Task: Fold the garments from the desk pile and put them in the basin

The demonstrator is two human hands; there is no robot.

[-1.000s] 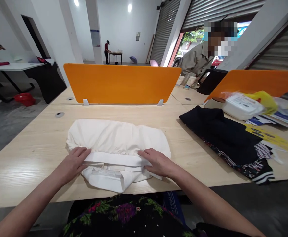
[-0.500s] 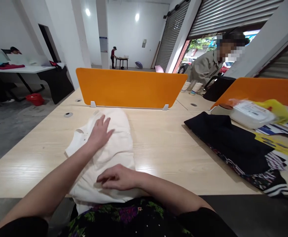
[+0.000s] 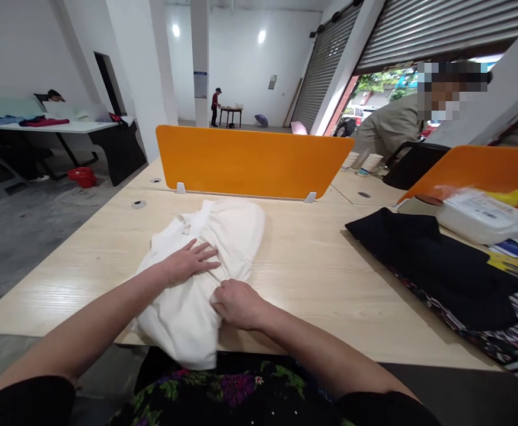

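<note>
A white shirt [image 3: 236, 228] lies partly folded and wrinkled on the wooden table, its collar with a label toward the far left and its lower end hanging over the near edge. My left hand [image 3: 190, 263] rests on top of the cloth, fingers spread and pressing down. Close beside it, my right hand [image 3: 236, 303] is closed on the right edge of the shirt, with the fabric bunched at its fingers; the fingertips are partly hidden.
An orange divider [image 3: 254, 163] stands behind the shirt. Dark folded clothing [image 3: 431, 260] lies to the right, near a white plastic container [image 3: 483, 216]. Beyond are paper cups [image 3: 369, 164], a black bag-like object [image 3: 414, 165] and a leaning person [image 3: 387, 124]. A red bucket [image 3: 82, 177] is on the floor.
My right hand has moved from above the cloth to the shirt's right edge and gripped it. The shirt's right side is now pulled inward and creased. My left hand has shifted nearer me.
</note>
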